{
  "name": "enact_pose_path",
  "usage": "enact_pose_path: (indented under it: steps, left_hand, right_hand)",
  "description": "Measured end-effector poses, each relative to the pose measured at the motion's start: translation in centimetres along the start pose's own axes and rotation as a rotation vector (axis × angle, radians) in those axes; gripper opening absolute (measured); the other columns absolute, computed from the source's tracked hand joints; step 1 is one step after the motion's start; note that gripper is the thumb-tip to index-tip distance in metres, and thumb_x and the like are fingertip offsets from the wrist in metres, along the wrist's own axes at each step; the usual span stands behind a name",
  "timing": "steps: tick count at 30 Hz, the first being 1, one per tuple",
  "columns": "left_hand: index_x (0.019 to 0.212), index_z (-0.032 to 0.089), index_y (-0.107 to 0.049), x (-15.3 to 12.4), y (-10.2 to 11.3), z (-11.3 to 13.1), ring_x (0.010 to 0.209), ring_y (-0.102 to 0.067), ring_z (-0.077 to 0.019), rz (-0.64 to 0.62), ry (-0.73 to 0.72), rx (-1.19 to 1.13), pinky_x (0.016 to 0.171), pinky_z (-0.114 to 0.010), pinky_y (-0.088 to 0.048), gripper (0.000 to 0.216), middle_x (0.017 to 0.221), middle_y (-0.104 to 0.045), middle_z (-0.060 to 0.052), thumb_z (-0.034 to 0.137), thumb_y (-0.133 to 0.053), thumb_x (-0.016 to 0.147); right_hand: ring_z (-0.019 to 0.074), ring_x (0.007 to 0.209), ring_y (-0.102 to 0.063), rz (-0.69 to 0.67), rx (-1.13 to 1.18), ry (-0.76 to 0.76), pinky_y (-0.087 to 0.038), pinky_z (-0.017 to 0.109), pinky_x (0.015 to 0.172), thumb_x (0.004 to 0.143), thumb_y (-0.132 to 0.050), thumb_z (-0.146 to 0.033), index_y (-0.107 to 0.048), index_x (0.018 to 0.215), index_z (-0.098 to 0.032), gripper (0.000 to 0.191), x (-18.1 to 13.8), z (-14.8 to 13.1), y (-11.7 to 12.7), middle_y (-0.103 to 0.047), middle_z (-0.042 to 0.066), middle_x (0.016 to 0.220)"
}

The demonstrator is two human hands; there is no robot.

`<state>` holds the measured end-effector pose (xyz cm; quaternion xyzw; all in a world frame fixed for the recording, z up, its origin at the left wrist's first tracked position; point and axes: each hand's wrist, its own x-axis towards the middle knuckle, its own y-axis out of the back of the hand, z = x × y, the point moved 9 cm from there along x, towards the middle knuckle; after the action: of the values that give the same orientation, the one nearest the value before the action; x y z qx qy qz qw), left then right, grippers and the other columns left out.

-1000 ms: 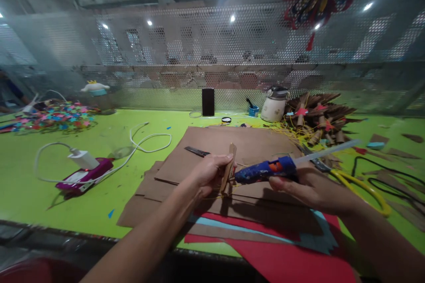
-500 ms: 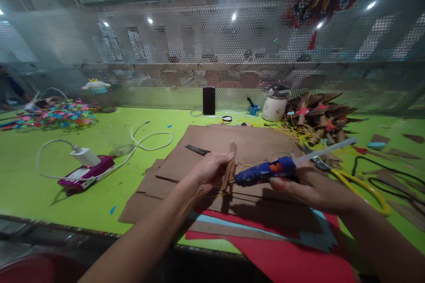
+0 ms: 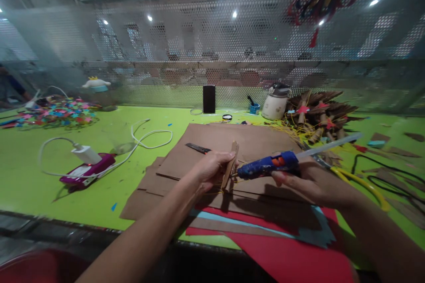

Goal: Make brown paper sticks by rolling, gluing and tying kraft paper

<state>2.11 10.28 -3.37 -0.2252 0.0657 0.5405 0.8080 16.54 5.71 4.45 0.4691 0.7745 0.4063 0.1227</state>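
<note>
My left hand (image 3: 212, 169) is closed on a narrow folded strip of brown cardboard (image 3: 229, 167), held upright and slightly tilted. In my right hand (image 3: 307, 181) is a blue glue gun (image 3: 268, 165), with a long translucent glue stick (image 3: 330, 146) jutting from its back. The gun's nozzle is at the right side of the strip; whether it touches cannot be made out. Thin yellow strings hang around the strip. Beneath both hands lie stacked sheets of brown cardboard (image 3: 195, 135), with a box cutter (image 3: 198, 147) on top.
Yellow-handled scissors (image 3: 361, 184) lie by my right wrist. Rolled cardboard pieces with red stars (image 3: 320, 117) are heaped at the back right, near a white jar (image 3: 275, 102). A purple power strip (image 3: 88, 171) with a white cable is at left. Red paper (image 3: 295, 256) overhangs the front edge.
The glue gun has shifted slightly and its nozzle now shows at the cardboard strip. The strip leans a little more to the right in my left hand.
</note>
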Motion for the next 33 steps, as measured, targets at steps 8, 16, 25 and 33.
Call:
enact_pose_path:
  steps: [8, 16, 25, 33]
  left_hand:
    - [0.069, 0.009, -0.060, 0.0, 0.0, 0.1, 0.042, -0.051, -0.0112, 0.004, -0.004, -0.004, 0.043, -0.022, -0.040, 0.019, 0.054, -0.059, -0.005, 0.025, -0.053, 0.077]
    - [0.068, 0.009, -0.059, 0.0, -0.2, 0.0, 0.042, -0.051, -0.0106, -0.013, 0.000, -0.029, 0.043, -0.021, -0.041, 0.019, 0.055, -0.058, -0.005, 0.026, -0.055, 0.076]
    - [0.068, 0.010, -0.059, 0.0, -0.2, 0.0, 0.043, -0.052, -0.0110, -0.022, -0.006, -0.007, 0.044, -0.022, -0.042, 0.019, 0.055, -0.058, -0.005, 0.027, -0.056, 0.076]
    - [0.069, 0.009, -0.059, -0.2, -0.7, 0.0, 0.045, -0.053, -0.0121, -0.043, 0.007, -0.010, 0.045, -0.023, -0.042, 0.020, 0.057, -0.059, -0.006, 0.027, -0.054, 0.076]
  right_hand:
    - [0.0139, 0.059, -0.050, -0.009, -0.059, 0.011, -0.039, 0.023, 0.053, 0.085, -0.043, -0.045, -0.059, 0.069, -0.016, 0.037, 0.1, -0.2, 0.1, -0.056, 0.002, 0.063]
    - [0.0128, 0.057, -0.049, -0.009, -0.048, 0.010, -0.038, 0.023, 0.051, 0.085, -0.044, -0.043, -0.057, 0.068, -0.016, 0.035, 0.1, -0.4, 0.0, -0.054, 0.001, 0.060]
    - [0.0145, 0.060, -0.051, 0.029, 0.006, -0.007, -0.041, 0.024, 0.055, 0.084, -0.045, -0.043, -0.060, 0.072, -0.016, 0.033, 0.2, 0.4, 0.3, -0.057, 0.002, 0.064]
    - [0.0130, 0.056, -0.048, -0.016, -0.028, 0.000, -0.038, 0.023, 0.051, 0.085, -0.044, -0.043, -0.059, 0.070, -0.017, 0.035, 0.3, 0.0, -0.4, -0.055, 0.001, 0.060]
